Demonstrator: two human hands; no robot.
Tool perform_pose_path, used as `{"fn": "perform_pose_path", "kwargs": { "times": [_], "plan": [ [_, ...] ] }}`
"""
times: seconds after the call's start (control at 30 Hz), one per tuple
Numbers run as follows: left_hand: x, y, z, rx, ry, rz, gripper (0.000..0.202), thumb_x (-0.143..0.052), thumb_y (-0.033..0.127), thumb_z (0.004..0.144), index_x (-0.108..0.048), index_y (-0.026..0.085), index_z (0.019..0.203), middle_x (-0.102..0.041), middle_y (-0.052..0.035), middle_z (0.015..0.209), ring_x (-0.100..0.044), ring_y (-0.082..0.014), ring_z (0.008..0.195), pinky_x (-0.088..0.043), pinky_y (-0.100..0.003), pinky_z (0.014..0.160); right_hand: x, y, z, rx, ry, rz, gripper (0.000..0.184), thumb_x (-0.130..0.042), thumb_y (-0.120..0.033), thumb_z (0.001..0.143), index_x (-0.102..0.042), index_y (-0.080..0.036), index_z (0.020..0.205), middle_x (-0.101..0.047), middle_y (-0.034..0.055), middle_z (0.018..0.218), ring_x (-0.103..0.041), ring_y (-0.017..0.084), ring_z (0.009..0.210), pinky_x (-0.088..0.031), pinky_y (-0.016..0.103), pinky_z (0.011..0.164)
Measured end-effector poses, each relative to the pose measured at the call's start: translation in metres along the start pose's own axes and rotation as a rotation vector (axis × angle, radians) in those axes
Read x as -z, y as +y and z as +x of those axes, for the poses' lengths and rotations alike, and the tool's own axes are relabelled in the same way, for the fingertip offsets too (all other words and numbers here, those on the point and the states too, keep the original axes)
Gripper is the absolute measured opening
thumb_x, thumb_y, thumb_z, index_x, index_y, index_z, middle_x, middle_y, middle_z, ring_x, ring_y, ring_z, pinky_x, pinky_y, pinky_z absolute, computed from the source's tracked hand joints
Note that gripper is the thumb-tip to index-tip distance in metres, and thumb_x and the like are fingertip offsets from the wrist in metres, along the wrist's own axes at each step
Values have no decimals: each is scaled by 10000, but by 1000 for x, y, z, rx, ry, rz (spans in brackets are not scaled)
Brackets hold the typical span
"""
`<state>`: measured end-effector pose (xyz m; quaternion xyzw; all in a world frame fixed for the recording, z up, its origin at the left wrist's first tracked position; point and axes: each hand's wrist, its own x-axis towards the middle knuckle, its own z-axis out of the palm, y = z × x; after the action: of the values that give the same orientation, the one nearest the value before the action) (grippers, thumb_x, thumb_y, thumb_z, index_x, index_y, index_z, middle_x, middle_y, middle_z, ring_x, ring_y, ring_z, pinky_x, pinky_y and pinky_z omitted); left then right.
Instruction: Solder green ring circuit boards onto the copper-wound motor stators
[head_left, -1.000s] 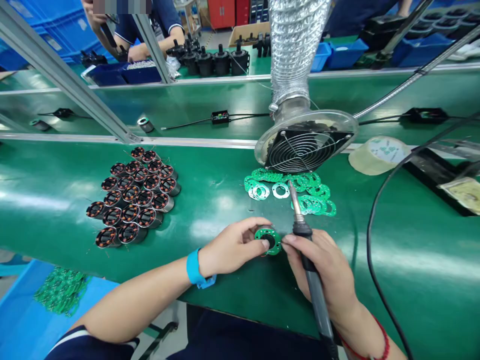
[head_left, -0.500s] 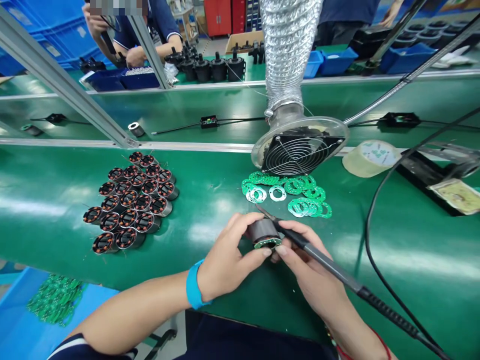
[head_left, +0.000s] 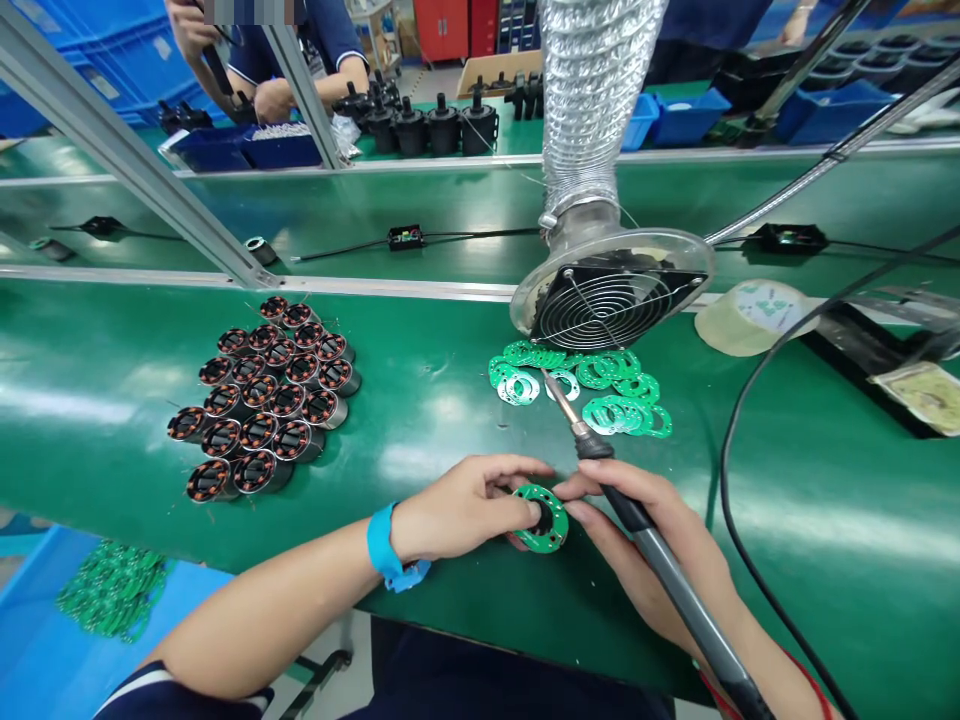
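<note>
My left hand (head_left: 463,505) pinches a small motor stator topped by a green ring circuit board (head_left: 545,517) near the front edge of the green belt. My right hand (head_left: 651,540) is closed round the handle of a soldering iron (head_left: 645,540), whose tip points up and away toward the loose rings; two of its fingers also touch the ring board. A heap of green ring boards (head_left: 600,385) lies just beyond the iron's tip. A cluster of several copper-wound stators (head_left: 266,400) stands to the left.
A fume fan on a silver duct (head_left: 611,290) hangs over the bench behind the rings. A tape roll (head_left: 754,315) and a black stand (head_left: 870,350) sit at right, and the iron's black cable (head_left: 739,490) loops across the belt. Another person works across the far conveyor.
The stator was lifted and tilted half a second ago with the iron laid across it. Now it sits low with the ring board facing up, and the iron's tip points away again.
</note>
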<state>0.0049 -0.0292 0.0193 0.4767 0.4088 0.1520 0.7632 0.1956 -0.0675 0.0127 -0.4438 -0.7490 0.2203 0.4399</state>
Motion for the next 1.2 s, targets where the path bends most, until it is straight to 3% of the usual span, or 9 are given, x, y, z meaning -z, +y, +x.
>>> {"fn": "perform_pose_path", "kwargs": {
  "times": [0.17, 0.3, 0.47, 0.57, 0.67, 0.9, 1.0, 1.07, 1.2],
  "plan": [
    [0, -9, 1, -104, 57, 110, 456, -608, 234, 754, -587, 145, 1200, -636, -68, 981, -604, -182, 865, -503, -333, 786, 5, 10, 1, 180, -101, -181, 232, -507, -132, 936, -521, -247, 1137, -657, -5, 755, -625, 141, 644, -511, 255, 586],
    [-3, -12, -1, -435, 307, 559, 413, -562, 141, 770, -590, 155, 1181, -627, -72, 993, -596, -191, 890, -518, -348, 800, -2, 14, -4, 184, -92, -277, 216, -468, -129, 937, -537, -249, 1103, -600, -13, 719, -561, 139, 596, -458, 255, 544],
    [-4, -17, -4, -1011, 594, 1176, 368, -504, 64, 851, -549, 170, 1200, -637, -79, 993, -591, -194, 923, -526, -330, 813, -18, -4, -6, -382, 83, 224, 197, -537, -251, 917, -494, -273, 1108, -613, -36, 735, -603, 126, 577, -483, 249, 542],
    [-7, -17, -7, -1142, 678, 1201, 366, -520, 69, 859, -533, 188, 1206, -627, -72, 991, -597, -187, 947, -519, -325, 855, -23, -15, -4, -700, 121, 694, 295, -640, -391, 861, -505, -263, 1090, -585, -57, 680, -591, 120, 548, -497, 259, 536],
    [-11, -13, -9, -957, 626, 929, 381, -549, 98, 837, -531, 194, 1205, -615, -73, 1021, -597, -178, 945, -518, -307, 816, -25, -17, -3, -703, 201, 754, 362, -701, -436, 814, -535, -268, 1089, -590, -60, 681, -597, 112, 556, -524, 259, 554],
    [-13, -3, -5, -192, 247, -31, 342, -649, 256, 765, -538, 168, 1075, -611, -28, 894, -574, -147, 801, -480, -290, 732, -23, -2, -19, -369, 208, 251, 341, -629, -368, 882, -524, -279, 1195, -670, 19, 888, -654, 146, 711, -578, 293, 648],
    [-11, 0, -3, -122, 164, -204, 305, -686, 240, 731, -531, 164, 983, -610, -8, 849, -557, -124, 761, -454, -269, 720, -19, -3, -22, -223, 37, 194, 526, -629, -293, 870, -407, -315, 1347, -619, 87, 1261, -658, 218, 1053, -567, 384, 874],
    [-11, 2, -4, -107, 113, -299, 309, -723, 227, 706, -546, 162, 951, -614, -3, 857, -560, -116, 771, -442, -259, 732, -20, -6, -20, -144, -72, 178, 596, -613, -220, 863, -353, -321, 1390, -590, 84, 1314, -625, 226, 1152, -548, 378, 930],
    [-11, 3, -5, -18, 23, -445, 402, -788, 320, 683, -573, 166, 985, -601, -2, 862, -565, -117, 759, -442, -269, 730, -27, -8, -16, -64, 85, 76, 579, -630, -169, 844, -386, -300, 1353, -637, 63, 1143, -662, 207, 1026, -573, 344, 839]
  ]
}}
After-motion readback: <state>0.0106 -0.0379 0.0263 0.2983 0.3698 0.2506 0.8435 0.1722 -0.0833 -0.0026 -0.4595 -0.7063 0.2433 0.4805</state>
